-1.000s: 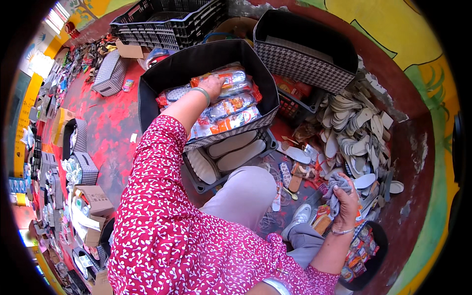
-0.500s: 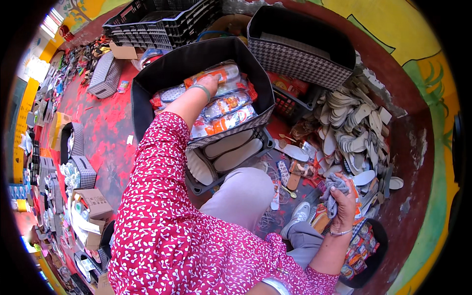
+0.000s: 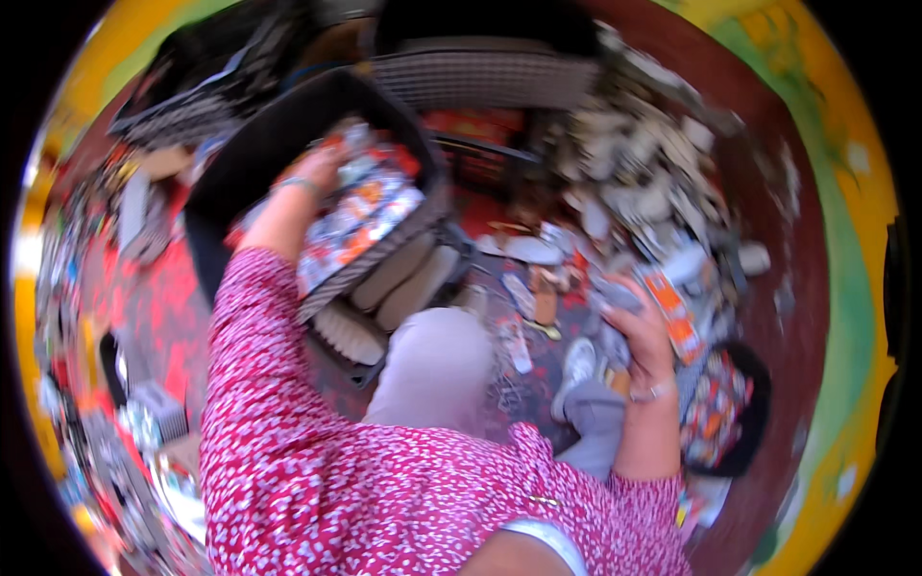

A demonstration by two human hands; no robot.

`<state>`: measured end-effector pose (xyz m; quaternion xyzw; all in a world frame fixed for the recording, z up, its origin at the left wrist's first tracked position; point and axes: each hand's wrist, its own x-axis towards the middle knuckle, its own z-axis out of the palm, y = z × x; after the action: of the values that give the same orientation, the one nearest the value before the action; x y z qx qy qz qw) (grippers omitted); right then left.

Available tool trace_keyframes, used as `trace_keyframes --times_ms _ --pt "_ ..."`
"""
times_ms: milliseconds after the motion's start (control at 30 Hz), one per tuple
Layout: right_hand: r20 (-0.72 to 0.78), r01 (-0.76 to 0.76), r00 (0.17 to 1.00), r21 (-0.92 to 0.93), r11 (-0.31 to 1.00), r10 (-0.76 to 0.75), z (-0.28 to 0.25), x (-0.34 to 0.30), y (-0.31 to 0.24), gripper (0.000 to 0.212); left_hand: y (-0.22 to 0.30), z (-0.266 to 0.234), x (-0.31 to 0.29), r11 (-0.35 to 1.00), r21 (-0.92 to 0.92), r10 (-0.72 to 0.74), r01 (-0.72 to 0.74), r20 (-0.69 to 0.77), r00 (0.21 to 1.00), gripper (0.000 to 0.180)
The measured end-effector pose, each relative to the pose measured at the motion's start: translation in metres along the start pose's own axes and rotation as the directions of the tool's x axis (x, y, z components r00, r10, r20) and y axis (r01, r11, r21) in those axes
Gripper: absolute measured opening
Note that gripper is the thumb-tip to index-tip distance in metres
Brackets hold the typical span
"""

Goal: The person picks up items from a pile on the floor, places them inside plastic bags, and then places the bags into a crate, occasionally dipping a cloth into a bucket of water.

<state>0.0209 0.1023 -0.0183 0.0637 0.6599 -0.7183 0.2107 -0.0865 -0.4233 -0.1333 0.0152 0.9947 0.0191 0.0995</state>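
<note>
Wall (image 3: 812, 298) is dark red below, painted green and yellow above. Dark floor (image 3: 134, 283) shows red patches. Light (image 3: 32, 248) glares far left.

Heaped pale soles (image 3: 639, 178), black crate (image 3: 187, 117), checked bin (image 3: 480, 81), yellow-green wall (image 3: 824, 144)

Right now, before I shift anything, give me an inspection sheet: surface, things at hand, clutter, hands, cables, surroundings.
Surface: dark floor with red patches
Things at hand: packets in a black-lined bin; grey cloth
Clutter: heap of pale soles on the right
Hands: left hand at the packets, fingers blurred; right hand gripping the grey cloth
Cables: nothing seen; blur could hide thin ones
Surroundings: painted wall on the right, yellow and green above dark red
</note>
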Motion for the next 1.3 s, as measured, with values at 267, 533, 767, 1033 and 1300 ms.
trace_keyframes --times_ms 267,533,767,1033,1300 --pt "0.206 0.077 0.977 -0.152 0.985 -0.044 0.007 0.0 0.015 0.032 -0.002 0.013 0.028 0.993 0.037 -0.118 0.115 0.118 0.986 0.052" --pt "0.143 0.001 0.99 0.056 0.998 -0.009 -0.032 0.0 0.043 0.028 0.022 -0.049 0.023 0.979 0.156 -0.111 0.128 -0.119 0.987 0.029" --pt "-0.332 -0.108 0.936 0.05 0.993 0.119 -0.144 0.057 0.107 0.023 0.182 -0.179 -0.028 0.975 -0.133 0.048 -0.175 -0.65 0.758 0.03" --pt "-0.729 -0.196 0.649 0.117 0.974 0.218 -0.35 0.111 0.17 0.019 0.425 -0.153 -0.118 0.125 -0.951 0.312 -0.284 -0.234 0.921 0.026" --pt "-0.719 -0.611 0.671 -0.402 0.681 0.178 -0.42 0.153 0.208 0.042 0.437 -0.076 -0.067 0.234 -0.937 0.302 -0.258 -0.182 0.936 0.024"
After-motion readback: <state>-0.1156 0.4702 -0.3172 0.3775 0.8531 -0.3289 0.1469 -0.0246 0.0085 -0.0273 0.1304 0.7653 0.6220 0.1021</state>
